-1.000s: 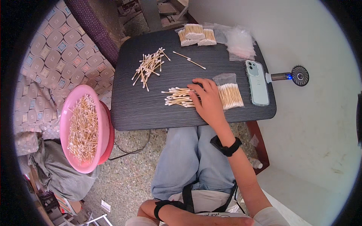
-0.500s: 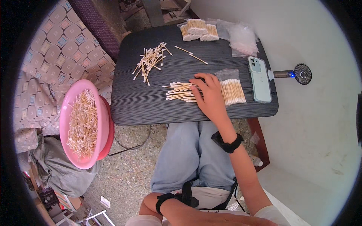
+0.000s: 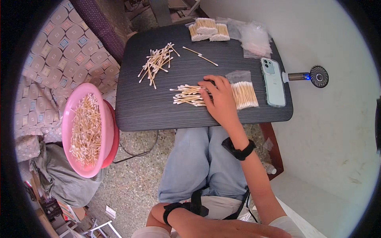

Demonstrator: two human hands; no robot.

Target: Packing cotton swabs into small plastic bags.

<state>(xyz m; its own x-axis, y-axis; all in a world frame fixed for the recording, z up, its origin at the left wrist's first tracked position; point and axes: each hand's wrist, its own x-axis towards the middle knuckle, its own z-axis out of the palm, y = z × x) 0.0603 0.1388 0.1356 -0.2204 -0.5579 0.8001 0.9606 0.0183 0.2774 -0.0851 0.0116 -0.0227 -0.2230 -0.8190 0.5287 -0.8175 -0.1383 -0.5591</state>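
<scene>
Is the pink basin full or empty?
Well filled: a loose heap of swabs covers the basin's bottom. Their depth cannot be told.

Black wristbands [image 3: 242, 154]; pale blue jeans [image 3: 184, 166]; short sleeves [image 3: 287, 226], seemingly white; dark strap [image 3: 197, 196] at waist

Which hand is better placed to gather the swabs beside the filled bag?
Right, probably: the right hand is over those swabs, while the left hand lies low, away from the table.
</scene>
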